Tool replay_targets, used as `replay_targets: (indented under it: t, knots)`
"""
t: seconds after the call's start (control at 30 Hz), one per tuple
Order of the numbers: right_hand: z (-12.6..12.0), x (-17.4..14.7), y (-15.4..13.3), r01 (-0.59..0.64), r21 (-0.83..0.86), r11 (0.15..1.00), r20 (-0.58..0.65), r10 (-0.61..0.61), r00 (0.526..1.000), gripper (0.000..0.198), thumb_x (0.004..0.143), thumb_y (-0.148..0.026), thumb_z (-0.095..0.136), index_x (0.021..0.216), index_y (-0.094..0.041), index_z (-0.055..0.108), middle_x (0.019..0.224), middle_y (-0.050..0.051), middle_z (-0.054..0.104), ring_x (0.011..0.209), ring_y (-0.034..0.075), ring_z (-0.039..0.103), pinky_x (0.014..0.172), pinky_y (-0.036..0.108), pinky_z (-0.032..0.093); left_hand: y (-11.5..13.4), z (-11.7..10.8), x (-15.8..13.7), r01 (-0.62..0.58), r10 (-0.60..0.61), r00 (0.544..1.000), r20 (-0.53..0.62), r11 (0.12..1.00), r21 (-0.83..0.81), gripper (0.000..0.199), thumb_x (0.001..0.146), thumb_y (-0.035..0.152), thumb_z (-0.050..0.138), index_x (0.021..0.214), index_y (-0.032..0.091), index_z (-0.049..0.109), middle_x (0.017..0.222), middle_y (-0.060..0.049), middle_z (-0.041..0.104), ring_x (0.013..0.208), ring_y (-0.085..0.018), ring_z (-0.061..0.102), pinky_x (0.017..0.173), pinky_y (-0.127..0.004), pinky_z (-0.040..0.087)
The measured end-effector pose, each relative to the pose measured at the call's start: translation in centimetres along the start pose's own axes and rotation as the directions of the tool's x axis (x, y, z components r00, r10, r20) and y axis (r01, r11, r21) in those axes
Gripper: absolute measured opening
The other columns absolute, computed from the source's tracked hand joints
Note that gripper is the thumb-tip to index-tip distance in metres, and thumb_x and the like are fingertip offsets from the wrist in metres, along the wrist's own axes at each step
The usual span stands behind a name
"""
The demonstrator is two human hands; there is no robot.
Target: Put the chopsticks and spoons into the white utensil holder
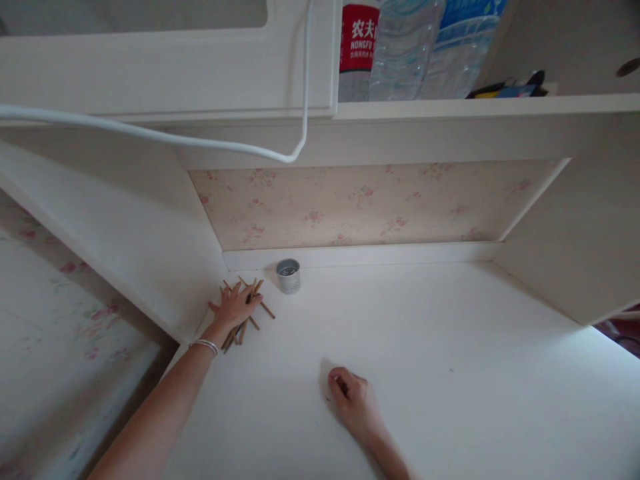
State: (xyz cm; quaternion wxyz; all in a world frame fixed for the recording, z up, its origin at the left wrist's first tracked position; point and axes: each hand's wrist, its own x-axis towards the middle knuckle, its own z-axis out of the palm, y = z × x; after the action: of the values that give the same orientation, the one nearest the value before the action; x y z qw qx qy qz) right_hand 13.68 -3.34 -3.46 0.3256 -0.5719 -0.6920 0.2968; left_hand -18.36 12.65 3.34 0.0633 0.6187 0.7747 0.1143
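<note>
Closest to the camera, a white cable [175,138] is strung across the cabinet front, while below it the left hand [234,309] is laid palm down, fingers spread apart, over a loose pile of thin brown sticks [268,310], whose ends are left jutting out around it on the white tabletop [400,320]. Just beyond, to their right, a grey metal cup [290,283] is stood upright. Well apart from the sticks, nearer the person, the right hand [356,400] is curled closed; whether anything is held inside cannot be told.
</note>
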Motion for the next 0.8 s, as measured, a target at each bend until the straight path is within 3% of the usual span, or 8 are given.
replay_targets:
  t: [0.17, 0.33, 0.57, 0.8]
  knots:
    - [0.2, 0.0, 0.1, 0.016, -0.002, 1.000, -0.029, -0.016, 0.999, 0.024, 0.092, -0.029, 0.046, 0.084, -0.018, 0.066, 0.063, 0.001, 0.063, 0.056, 0.014, 0.056, 0.054, 0.022, 0.034, -0.9, 2.2, 1.1, 0.037, -0.032, 0.994, 0.105, 0.999, -0.041, 0.068, 0.086, 0.067, 0.036, 0.143, 0.031, 0.041, 0.159, -0.010, 0.022, 0.141, -0.048, 0.016, 0.100, -0.078, 0.011]
    - [0.1, 0.1, 0.1, 0.022, 0.009, 1.000, -0.029, -0.021, 0.999, 0.024, 0.091, -0.028, 0.046, 0.082, -0.018, 0.066, 0.063, 0.001, 0.063, 0.056, 0.013, 0.055, 0.054, 0.022, 0.034, -0.3, 3.0, -0.5, 0.030, -0.023, 0.993, 0.113, 0.998, -0.063, 0.063, 0.088, 0.066, 0.034, 0.142, 0.034, 0.042, 0.159, -0.007, 0.023, 0.140, -0.046, 0.023, 0.098, -0.082, 0.010]
    - [0.0, 0.0, 0.0, 0.025, 0.041, 0.999, -0.005, -0.025, 1.000, 0.023, 0.092, -0.028, 0.047, 0.083, -0.019, 0.066, 0.063, 0.000, 0.063, 0.055, 0.013, 0.055, 0.053, 0.022, 0.034, 2.8, 4.1, -7.6, 0.026, -0.023, 0.997, 0.080, 0.999, -0.033, 0.055, 0.089, 0.061, 0.036, 0.139, 0.039, 0.045, 0.158, -0.004, 0.026, 0.141, -0.040, 0.027, 0.105, -0.074, 0.015]
    - [-0.1, -0.1, -0.2, 0.021, 0.010, 1.000, 0.014, -0.021, 1.000, 0.021, 0.091, -0.026, 0.048, 0.084, -0.019, 0.066, 0.067, 0.001, 0.065, 0.058, 0.015, 0.056, 0.056, 0.024, 0.036, 7.2, 5.6, -15.3, -0.003, 0.003, 0.999, 0.043, 1.000, 0.015, 0.055, 0.091, 0.054, 0.038, 0.140, 0.031, 0.046, 0.156, -0.008, 0.030, 0.140, -0.038, 0.028, 0.106, -0.074, 0.012]
